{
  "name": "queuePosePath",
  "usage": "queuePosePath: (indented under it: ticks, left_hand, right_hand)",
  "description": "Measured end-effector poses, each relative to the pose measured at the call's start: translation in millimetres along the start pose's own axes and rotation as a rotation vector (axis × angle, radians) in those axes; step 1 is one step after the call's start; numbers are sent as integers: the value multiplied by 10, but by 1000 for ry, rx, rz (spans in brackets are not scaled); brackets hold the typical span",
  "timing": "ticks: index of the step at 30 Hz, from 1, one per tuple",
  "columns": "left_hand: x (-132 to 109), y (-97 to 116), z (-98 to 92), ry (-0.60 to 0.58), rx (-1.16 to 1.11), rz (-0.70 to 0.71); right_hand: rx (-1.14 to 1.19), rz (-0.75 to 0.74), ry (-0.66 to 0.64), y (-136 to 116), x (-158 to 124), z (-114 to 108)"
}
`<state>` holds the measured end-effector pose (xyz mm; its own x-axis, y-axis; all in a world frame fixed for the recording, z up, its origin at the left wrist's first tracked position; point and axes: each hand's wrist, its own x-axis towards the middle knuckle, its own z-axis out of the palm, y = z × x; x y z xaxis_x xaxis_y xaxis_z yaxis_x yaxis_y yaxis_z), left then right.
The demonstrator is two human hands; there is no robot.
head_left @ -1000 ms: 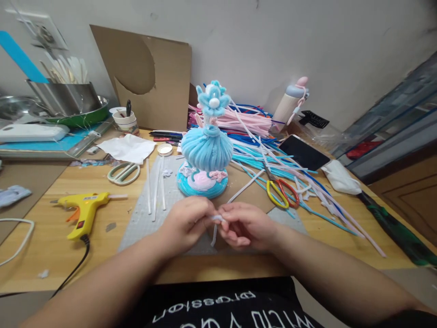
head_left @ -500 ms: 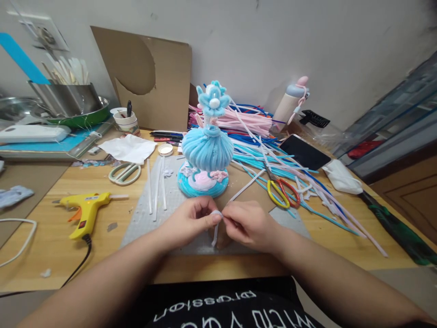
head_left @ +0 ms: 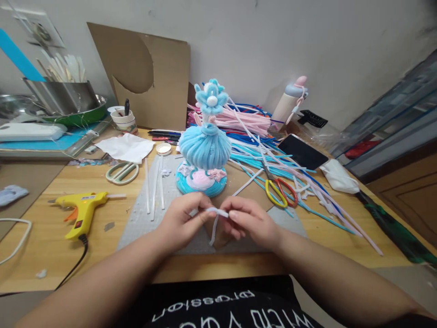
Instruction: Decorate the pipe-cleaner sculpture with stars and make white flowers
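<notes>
My left hand point(head_left: 182, 222) and my right hand point(head_left: 251, 220) meet over the grey mat point(head_left: 136, 223) near the table's front edge. Both pinch a short pale lilac pipe cleaner point(head_left: 215, 217); a bent piece spans the gap between my fingertips and its loose end hangs down. Just behind my hands stands a fuzzy blue and pink figure point(head_left: 204, 150) on a round blue base, topped with a blue flower.
A yellow glue gun point(head_left: 81, 207) lies at the left with its black cord trailing off. Clear glue sticks point(head_left: 154, 184) and pale green scissors point(head_left: 122, 172) lie behind the mat. Yellow-and-red scissors point(head_left: 280, 192), a heap of pipe cleaners point(head_left: 259, 136) and a phone point(head_left: 303, 152) are at the right.
My fingertips have drawn slightly apart, so a short bent stretch of the pipe cleaner now shows between them. The view has shifted a little.
</notes>
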<state>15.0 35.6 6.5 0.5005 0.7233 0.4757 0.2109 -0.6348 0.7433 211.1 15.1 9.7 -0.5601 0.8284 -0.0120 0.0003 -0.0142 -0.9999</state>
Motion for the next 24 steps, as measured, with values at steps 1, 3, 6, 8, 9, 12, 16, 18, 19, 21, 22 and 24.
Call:
queuePosePath:
  ticks: [1, 3, 6, 8, 9, 12, 16, 18, 19, 21, 22, 24]
  left_hand:
    - [3, 9, 6, 3, -39, -91]
    - [10, 25, 10, -25, -86, -198]
    - [17, 40, 1, -92, -114, -229]
    - [16, 51, -1, -118, -110, -229]
    - [15, 57, 3, -127, -100, -223]
    - [9, 73, 24, -128, -43, -98]
    - [1, 53, 23, -3, 191, 353]
    - [-1, 28, 2, 60, 353, 516]
    - [-1, 17, -9, 67, 395, 542]
    - [1, 4, -22, 32, 355, 470]
    - [4, 4, -23, 14, 285, 378]
    - [14, 13, -13, 1, 109, 133]
  right_hand:
    - [-207, -133, 45, -13, -18, -10]
    - [-588, -340, 84, -30, -36, -24]
    - [-943, -511, 102, -34, -27, -38]
    - [-1041, -565, 91, -37, -20, -42]
    - [-1041, -578, 71, -42, -22, -38]
    - [-819, -534, 57, -58, -40, 8]
    - [37, -58, 30, -22, -19, 108]
    - [451, 223, -157, 17, 17, 122]
    - [563, 316, -243, 33, 34, 116]
    - [559, 350, -291, 49, 52, 82]
    - [464, 286, -230, 49, 51, 61]
    - [136, 59, -53, 36, 33, 20]
